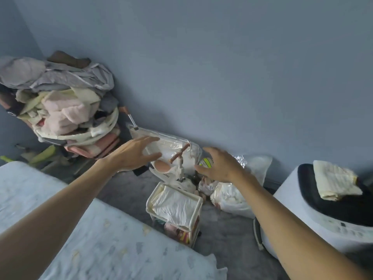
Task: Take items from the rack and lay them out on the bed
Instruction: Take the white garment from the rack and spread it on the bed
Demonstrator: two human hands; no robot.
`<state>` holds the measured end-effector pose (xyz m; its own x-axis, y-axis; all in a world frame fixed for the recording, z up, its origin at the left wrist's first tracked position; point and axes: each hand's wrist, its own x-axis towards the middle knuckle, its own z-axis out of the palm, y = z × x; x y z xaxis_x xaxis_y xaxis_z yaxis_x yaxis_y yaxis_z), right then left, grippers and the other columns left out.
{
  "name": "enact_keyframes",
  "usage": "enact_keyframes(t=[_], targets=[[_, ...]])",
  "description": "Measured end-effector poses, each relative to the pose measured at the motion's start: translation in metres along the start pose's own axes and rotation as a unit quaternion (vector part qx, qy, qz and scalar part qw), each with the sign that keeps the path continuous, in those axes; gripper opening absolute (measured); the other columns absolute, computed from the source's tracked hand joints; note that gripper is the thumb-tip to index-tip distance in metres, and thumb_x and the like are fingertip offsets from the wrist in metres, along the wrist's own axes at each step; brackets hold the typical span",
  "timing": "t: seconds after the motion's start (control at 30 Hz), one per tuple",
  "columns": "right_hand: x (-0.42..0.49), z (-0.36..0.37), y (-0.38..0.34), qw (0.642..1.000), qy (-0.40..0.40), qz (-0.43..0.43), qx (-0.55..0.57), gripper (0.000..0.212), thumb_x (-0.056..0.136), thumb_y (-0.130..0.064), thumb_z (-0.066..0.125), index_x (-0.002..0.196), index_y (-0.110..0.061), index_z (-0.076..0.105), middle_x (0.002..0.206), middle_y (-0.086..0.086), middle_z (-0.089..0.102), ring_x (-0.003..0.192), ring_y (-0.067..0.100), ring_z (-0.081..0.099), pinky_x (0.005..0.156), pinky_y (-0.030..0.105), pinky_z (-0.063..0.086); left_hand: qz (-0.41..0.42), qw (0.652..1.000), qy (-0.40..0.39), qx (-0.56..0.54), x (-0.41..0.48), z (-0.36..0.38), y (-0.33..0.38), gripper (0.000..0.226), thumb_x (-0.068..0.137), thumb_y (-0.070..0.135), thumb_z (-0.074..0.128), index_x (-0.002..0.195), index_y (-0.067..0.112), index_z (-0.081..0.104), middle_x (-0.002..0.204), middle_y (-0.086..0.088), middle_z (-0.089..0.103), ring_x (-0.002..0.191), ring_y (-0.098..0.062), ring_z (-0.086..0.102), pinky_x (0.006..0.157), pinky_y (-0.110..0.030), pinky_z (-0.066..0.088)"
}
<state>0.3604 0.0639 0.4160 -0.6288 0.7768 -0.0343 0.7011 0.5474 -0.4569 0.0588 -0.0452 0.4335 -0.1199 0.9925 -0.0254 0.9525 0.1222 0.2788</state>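
Both arms were stretched forward over the floor between the bed (pixel 101 239) and the wall. Left hand (pixel 133 154): fingers (pixel 150 139) straight and spread, released, grasping nothing, in front of a clear plastic package (pixel 171 141) leaning at the wall. I could not tell whether they touched it. Right hand (pixel 220 164): fingers (pixel 210 150) loosely bent and apart, also released and empty, near a small ball (pixel 206 161). The rack (pixel 198 199), a small white cart, stood on the floor just beside the bed edge, below and between the two hands. Its top tier held a crumpled white cloth (pixel 175 207); a lower tier showed pink and red packets (pixel 181 233), too blurred to identify. The visible part of the bed's pale patterned sheet carried none of the rack's items. A toy bike (pixel 179 153) with brown grips stood just behind the rack. A white plastic bag (pixel 230 197) lay to the rack's right. A pile of clothes (pixel 60 102) was stacked in the left corner. A washing machine (pixel 302 211) on the right had a folded cloth (pixel 335 178) on its lid.
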Motion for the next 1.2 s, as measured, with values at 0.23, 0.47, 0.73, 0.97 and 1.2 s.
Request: enact_keyframes(t=[0.23,0.47,0.73,0.97,1.2], targets=[[0.047,0.124,0.047,0.994,-0.023,0.096,0.037,0.087,0.078,-0.075,0.064,0.148,-0.026,0.048,0.141,-0.004,0.058,0.126,0.021,0.059,0.099,0.041,0.053,0.032,0.996,-0.075,-0.024,0.062,0.12,-0.064,0.074,0.097,0.065,0.059,0.159,0.031,0.039,0.163,0.006,0.044,0.141,-0.018,0.052,0.116,-0.036,0.039],[0.085,0.286,0.087,0.981,-0.057,0.166,0.081,0.084,0.081,-0.073,0.062,0.147,-0.025,0.046,0.143,-0.003,0.056,0.133,0.021,0.053,0.102,0.032,0.04,0.009,0.986,-0.161,-0.03,0.1,0.275,-0.139,0.086,0.093,0.072,0.06,0.163,0.034,0.028,0.171,0.007,0.032,0.152,-0.019,0.039,0.124,-0.044,0.035],[0.11,0.442,0.11,0.932,-0.127,0.296,0.164,0.102,0.092,-0.068,0.059,0.166,-0.019,0.008,0.175,0.007,-0.002,0.162,0.03,0.004,0.128,0.045,0.017,-0.009,0.969,-0.24,-0.065,0.113,0.437,-0.189,0.089,0.095,0.058,0.068,0.166,0.036,0.019,0.178,-0.004,0.003,0.154,-0.028,0.037,0.122,-0.048,0.04],[0.114,0.492,0.125,0.89,-0.079,0.396,0.211,0.119,0.083,-0.037,0.085,0.165,-0.023,0.0,0.169,0.017,-0.025,0.161,0.036,0.0,0.128,0.042,0.027,-0.073,0.969,-0.224,-0.081,0.128,0.505,-0.201,0.102,0.087,0.059,0.076,0.163,0.038,0.013,0.174,-0.011,0.015,0.155,-0.035,0.029,0.125,-0.052,0.03],[0.118,0.501,0.127,0.887,-0.049,0.41,0.205,0.111,0.083,-0.027,0.085,0.165,-0.036,0.01,0.169,0.019,-0.015,0.157,0.04,0.013,0.125,0.045,0.027,-0.086,0.969,-0.193,-0.128,0.131,0.502,-0.2,0.094,0.073,0.049,0.09,0.145,0.042,0.031,0.145,0.001,0.051,0.131,-0.027,0.046,0.112,-0.046,0.042]])
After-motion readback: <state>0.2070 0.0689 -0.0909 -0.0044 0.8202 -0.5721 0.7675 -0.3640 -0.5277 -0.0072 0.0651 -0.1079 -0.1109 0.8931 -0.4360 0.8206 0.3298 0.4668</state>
